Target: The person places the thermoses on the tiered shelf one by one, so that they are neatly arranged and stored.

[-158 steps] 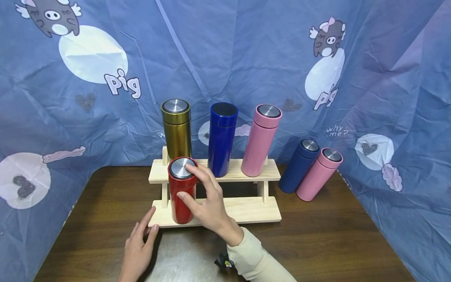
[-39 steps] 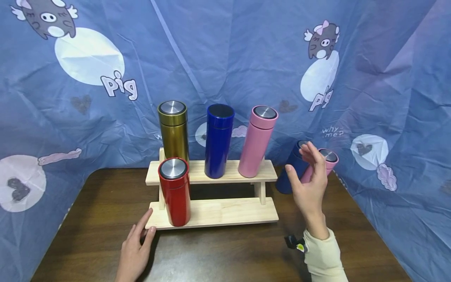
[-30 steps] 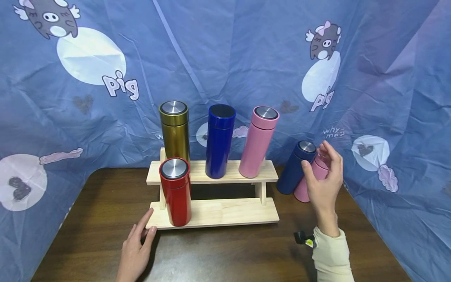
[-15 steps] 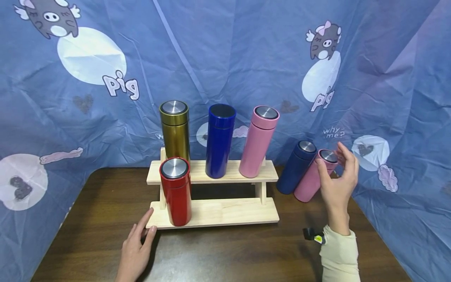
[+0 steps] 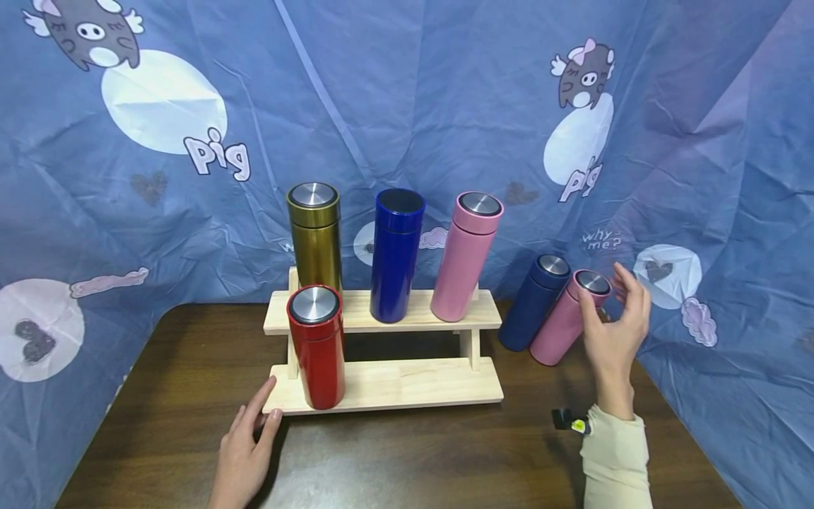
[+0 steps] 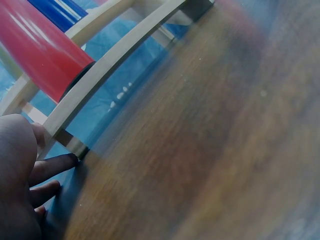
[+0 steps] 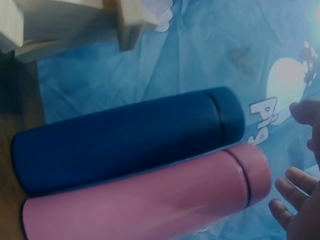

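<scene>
My right hand [image 5: 617, 339] is held at the upper right side of a pink thermos bottle [image 5: 562, 329], thumb and fingers spread apart. The right wrist view shows a gap between the fingers [image 7: 292, 195] and this bottle's lid. Against its left side stands a navy thermos bottle [image 5: 531, 311], both upright on the table. My left hand [image 5: 244, 452] touches the left end of a two-tier wooden rack [image 5: 420, 382] with loosely extended fingers. On the rack's lower tier, at the left, a red thermos bottle [image 5: 321, 367] stands upright.
The rack's upper tier carries a gold thermos bottle [image 5: 318, 254], a royal blue one with a dark lid top and another pink bottle [image 5: 464, 261]. A blue cloth [image 5: 394, 92] with pig prints hangs behind the brown wooden table [image 5: 407, 459].
My right hand has let go of the red bottle on the lower tier, swung right past the navy bottle, and come beside the pink one. My left hand has stayed at the rack's end.
</scene>
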`<state>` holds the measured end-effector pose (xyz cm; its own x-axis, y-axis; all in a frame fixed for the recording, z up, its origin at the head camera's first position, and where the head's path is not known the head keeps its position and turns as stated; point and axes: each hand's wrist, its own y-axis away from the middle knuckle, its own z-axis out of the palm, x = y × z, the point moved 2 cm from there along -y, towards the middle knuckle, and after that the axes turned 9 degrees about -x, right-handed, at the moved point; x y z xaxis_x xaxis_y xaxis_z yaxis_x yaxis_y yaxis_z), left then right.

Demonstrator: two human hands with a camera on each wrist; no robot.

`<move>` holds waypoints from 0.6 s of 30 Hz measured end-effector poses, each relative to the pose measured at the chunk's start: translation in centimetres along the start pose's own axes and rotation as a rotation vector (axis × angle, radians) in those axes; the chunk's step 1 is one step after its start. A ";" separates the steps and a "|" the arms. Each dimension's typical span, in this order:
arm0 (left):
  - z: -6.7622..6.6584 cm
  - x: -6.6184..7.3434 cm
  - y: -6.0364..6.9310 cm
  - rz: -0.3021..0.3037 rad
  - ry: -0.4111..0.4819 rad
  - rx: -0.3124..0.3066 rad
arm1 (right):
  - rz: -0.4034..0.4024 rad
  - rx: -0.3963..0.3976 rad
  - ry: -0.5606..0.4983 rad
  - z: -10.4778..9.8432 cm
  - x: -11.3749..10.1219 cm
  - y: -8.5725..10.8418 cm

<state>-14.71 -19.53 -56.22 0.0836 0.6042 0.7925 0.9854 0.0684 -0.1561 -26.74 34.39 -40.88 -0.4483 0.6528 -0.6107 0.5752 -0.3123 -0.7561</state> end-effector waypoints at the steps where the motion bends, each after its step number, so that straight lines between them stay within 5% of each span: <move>1: 0.0 0.0 0.0 0.000 0.000 -0.002 | 0.001 0.000 0.005 0.0 0.2 0.0; 13: 0.0 0.0 0.0 -0.003 0.002 -0.002 | 0.062 -0.010 0.039 0.9 3.9 0.9; 18: -0.1 0.0 0.1 -0.016 0.011 -0.016 | 0.080 0.003 0.013 1.4 3.6 1.4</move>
<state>-14.65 -19.60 -56.22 0.0696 0.5942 0.8013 0.9888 0.0651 -0.1341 -28.48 35.31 -44.44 -0.3923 0.6345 -0.6660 0.6065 -0.3660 -0.7059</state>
